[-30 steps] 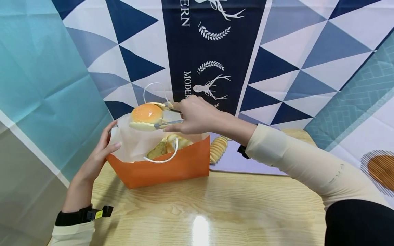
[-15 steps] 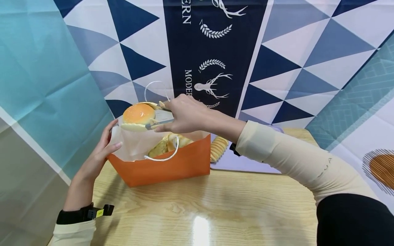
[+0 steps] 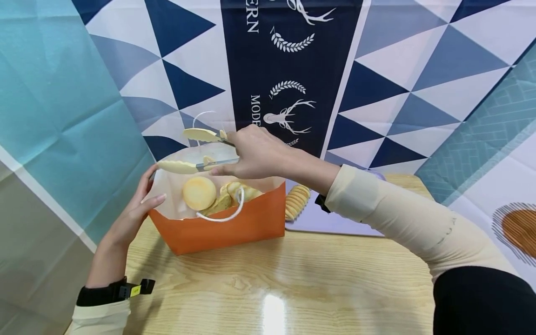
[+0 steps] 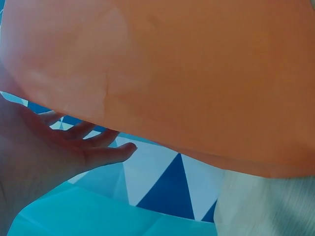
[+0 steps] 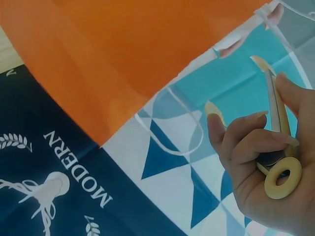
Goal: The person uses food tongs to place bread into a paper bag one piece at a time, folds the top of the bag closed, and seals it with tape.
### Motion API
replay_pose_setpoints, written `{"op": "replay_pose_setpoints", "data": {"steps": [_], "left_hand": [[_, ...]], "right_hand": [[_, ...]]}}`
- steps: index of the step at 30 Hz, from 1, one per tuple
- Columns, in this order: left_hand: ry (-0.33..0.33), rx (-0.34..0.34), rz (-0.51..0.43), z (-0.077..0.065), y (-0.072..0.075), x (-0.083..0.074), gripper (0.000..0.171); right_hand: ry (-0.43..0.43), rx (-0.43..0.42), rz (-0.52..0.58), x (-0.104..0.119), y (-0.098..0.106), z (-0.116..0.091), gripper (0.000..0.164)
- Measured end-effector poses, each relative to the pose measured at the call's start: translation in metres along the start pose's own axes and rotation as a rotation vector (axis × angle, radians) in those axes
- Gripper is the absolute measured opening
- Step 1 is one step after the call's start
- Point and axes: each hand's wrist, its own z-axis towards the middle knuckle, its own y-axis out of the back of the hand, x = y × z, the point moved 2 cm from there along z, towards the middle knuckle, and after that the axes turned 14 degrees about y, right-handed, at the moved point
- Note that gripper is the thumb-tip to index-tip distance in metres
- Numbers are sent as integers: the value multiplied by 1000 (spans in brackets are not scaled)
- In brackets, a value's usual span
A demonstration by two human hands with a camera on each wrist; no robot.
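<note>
My right hand point(image 3: 259, 153) grips a pair of tongs point(image 3: 177, 167) with cream-coloured tips above an orange paper bag point(image 3: 226, 237). The tong arms stand apart, with nothing between them. Inside the bag lies a round bun point(image 3: 199, 193), pale side up, beside other bread pieces point(image 3: 243, 190) partly hidden by the front wall. At the bag's left rim my left hand point(image 3: 136, 204) holds the paper, thumb towards the inside. The left wrist view has the left hand point(image 4: 64, 142) at the bag's edge. In the right wrist view, fingers curl round the tongs point(image 5: 273, 103) near their yellow ring.
A lilac tray point(image 3: 335, 221) stands to the right of the bag, bearing a ridged bread roll point(image 3: 298, 203); my right forearm hides part of it. White cord handles point(image 3: 228, 216) stick out at the bag's front and back. A patterned cloth point(image 3: 293, 70) hangs behind the wooden table point(image 3: 234, 288).
The tongs have opened and the glossy bun has dropped from them into the bag, turning pale side up. My right hand first shifted slightly left; my left hand stays at the rim.
</note>
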Motion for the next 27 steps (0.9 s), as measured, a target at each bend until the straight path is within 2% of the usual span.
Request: {"op": "replay_pose_setpoints", "data": {"steps": [2,4,10,19,23,27], "left_hand": [[1,-3,0,0,-1,0,73],[4,-9,-1,-1,-2,0,74],[-5,-16,-28,0,-4,0,75],[-1,-40,-74,1,-8,0,75],[14,-51,-80,1,-9,0,76],[18,-53,-86,1,-10,0,76]], "right_hand": [[-6,5,-9,-2,3,-4,70],[-11,6,-13,-5,6,-10,73],[-10,-53,-27,-15,17,-33,66],[-76,-113,0,-32,33,-72,89],[-102,-131,8,-42,39,-89,84],[-157,-146,6,-52,44,-105,65]]}}
